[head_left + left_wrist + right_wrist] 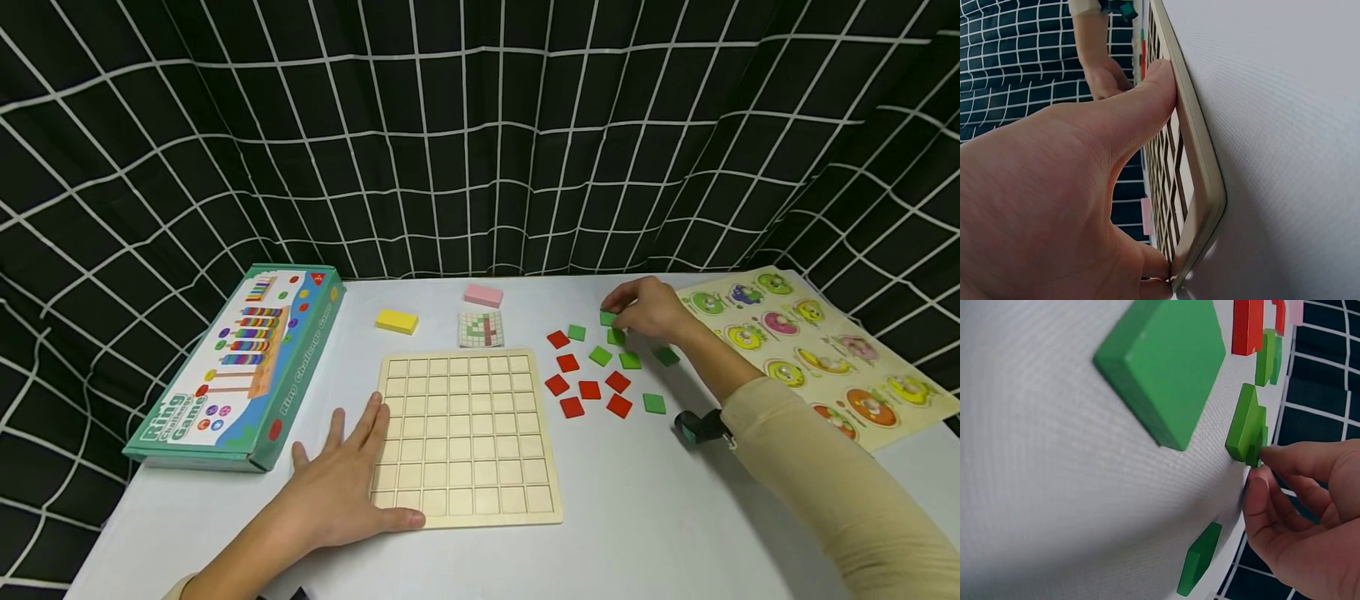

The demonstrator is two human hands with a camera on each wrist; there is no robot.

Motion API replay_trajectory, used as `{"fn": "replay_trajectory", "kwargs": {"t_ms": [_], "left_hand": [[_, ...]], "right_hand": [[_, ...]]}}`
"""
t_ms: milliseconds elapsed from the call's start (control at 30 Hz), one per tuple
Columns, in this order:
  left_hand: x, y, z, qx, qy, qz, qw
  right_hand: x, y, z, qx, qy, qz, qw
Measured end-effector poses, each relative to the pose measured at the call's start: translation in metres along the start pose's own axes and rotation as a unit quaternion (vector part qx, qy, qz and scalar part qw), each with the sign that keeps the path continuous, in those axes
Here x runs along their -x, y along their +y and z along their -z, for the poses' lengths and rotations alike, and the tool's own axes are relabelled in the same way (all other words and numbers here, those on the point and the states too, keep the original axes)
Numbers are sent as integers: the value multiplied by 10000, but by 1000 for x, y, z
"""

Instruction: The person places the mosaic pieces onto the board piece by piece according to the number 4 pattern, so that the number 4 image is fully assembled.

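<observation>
A square wooden grid board (465, 523) lies flat on the white table. My left hand (337, 492) rests at its lower left corner, fingers spread along the left edge and thumb across the near rim; in the left wrist view the thumb (1157, 81) lies over the board's edge. To the right of the board, red square tiles (589, 390) and green square tiles (600, 356) are scattered. My right hand (651, 308) is at the far side of this group, its thumb and fingertips pinching a green tile (608, 317). Fingers partly hide that tile in the right wrist view.
Behind the board are a small patterned grid card (482, 330), a pink block (483, 295) and a yellow block (397, 322). A Ring Challenge Game box (240, 367) lies at left. A fruit picture sheet (810, 350) lies under the right forearm's far side. Black gridded cloth (465, 150) hangs behind.
</observation>
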State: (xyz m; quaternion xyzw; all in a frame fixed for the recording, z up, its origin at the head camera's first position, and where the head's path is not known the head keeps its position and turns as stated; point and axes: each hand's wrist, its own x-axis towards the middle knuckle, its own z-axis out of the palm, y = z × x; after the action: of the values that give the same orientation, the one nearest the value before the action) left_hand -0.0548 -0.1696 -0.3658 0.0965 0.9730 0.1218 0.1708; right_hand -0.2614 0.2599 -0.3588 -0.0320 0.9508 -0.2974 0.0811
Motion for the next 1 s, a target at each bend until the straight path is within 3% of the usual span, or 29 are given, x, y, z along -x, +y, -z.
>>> {"fn": "replay_trajectory", "kwargs": {"t_ms": [567,800,1000], "left_hand": [[0,0,-1,9,51,-9,10000],[-1,1,0,-14,130,-25,9999],[-1,1,0,20,86,-36,10000]], "right_hand": [[-7,0,2,93,-160,30,9998],[-6,-5,5,-285,-160,-32,9995],[1,-18,2,-814,-397,-147,9958]]}}
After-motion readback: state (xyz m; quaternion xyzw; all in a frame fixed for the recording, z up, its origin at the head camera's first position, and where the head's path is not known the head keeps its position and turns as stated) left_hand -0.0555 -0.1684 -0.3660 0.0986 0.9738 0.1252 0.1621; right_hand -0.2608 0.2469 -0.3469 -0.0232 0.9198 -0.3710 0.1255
